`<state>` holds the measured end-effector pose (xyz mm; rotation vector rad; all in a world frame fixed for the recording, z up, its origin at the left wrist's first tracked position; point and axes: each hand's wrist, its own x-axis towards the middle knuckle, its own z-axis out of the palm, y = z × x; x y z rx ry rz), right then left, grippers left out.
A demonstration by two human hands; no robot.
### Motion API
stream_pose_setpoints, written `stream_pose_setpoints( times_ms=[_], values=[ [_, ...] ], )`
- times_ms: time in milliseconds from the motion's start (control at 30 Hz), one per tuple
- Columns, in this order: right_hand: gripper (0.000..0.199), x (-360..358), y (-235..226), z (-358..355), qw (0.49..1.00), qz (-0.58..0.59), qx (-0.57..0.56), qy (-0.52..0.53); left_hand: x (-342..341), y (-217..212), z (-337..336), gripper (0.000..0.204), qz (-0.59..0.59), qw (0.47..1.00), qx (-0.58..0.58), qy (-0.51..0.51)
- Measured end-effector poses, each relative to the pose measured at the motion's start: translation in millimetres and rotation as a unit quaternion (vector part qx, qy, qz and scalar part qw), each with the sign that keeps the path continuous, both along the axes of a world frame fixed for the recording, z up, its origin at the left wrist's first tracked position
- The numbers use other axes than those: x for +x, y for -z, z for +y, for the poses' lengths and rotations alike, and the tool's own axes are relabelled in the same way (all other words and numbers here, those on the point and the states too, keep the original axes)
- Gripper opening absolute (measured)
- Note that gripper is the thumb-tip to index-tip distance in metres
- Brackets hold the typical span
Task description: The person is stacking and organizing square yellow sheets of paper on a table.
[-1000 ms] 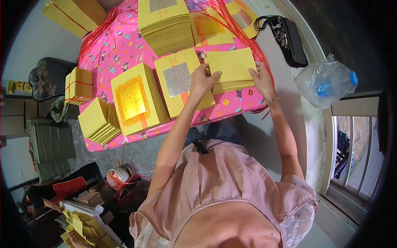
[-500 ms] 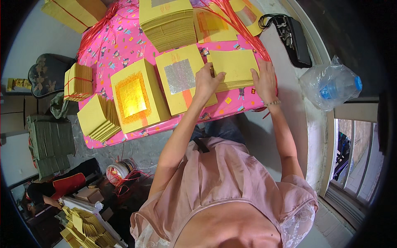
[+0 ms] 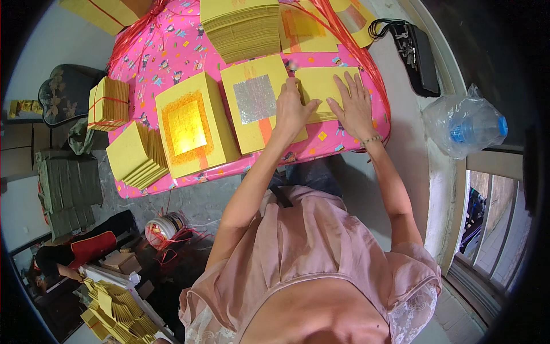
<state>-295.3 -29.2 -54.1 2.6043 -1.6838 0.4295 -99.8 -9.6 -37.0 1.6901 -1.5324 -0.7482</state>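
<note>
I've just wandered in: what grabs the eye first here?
The pink patterned tablecloth stands out across the upper half. Left of centre on it, a thick yellow paper stack bears a shiny gold square. Farther right, the left hand and right hand touch a plain yellow paper stack.

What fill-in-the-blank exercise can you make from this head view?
The right hand rests on a plain paper stack coloured ____.
The shiny square just left of the left hand is coloured ____.
The bottle in the clear bag has a cap coloured ____.
Missing words: yellow; silver; blue.
</note>
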Motion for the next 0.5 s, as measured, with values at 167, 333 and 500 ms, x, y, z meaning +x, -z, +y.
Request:
stream_pose_setpoints(
  times_ms=[167, 333, 500],
  values=[
    [0.064, -0.5, 1.3, -1.0, 1.000, -0.010, -0.010, -0.003, 12.7, -9.2, 11.8, 0.053, -0.005, 0.997, -0.082, 0.006],
    [0.060, -2.4, -11.2, -5.4, 1.000, -0.004, -0.014, -0.002, 54.1, -12.3, 42.9, 0.030, 0.037, 0.997, -0.064, 0.018],
    [0.038, 12.1, -56.6, -1.4, 0.990, -0.062, -0.115, -0.050, 85.6, -18.6, 85.3, 0.036, -0.051, 0.995, -0.064, 0.048]
  ],
)
